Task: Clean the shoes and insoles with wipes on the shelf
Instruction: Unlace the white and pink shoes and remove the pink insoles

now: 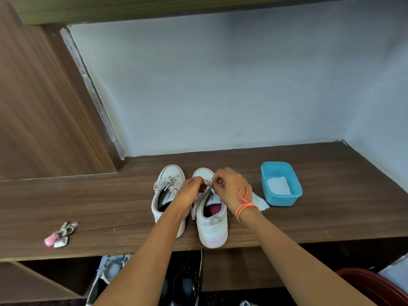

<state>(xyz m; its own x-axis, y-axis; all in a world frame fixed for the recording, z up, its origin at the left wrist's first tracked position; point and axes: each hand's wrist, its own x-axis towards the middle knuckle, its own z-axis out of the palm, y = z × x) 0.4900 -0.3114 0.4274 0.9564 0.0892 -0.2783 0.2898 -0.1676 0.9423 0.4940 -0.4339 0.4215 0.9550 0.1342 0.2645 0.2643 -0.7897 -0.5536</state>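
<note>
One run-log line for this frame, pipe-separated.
left hand: pinches lace | right hand: pinches lace | target: right shoe | left shoe: laced | wipe: loose beside blue tub

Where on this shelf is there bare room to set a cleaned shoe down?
Bare shelf lies between the keys and the left shoe, behind the pair, and right of the tub up to the wall. Crowded: between right shoe and tub, where a wipe lies; the left hand and right hand pinch that shoe's laces.
</note>
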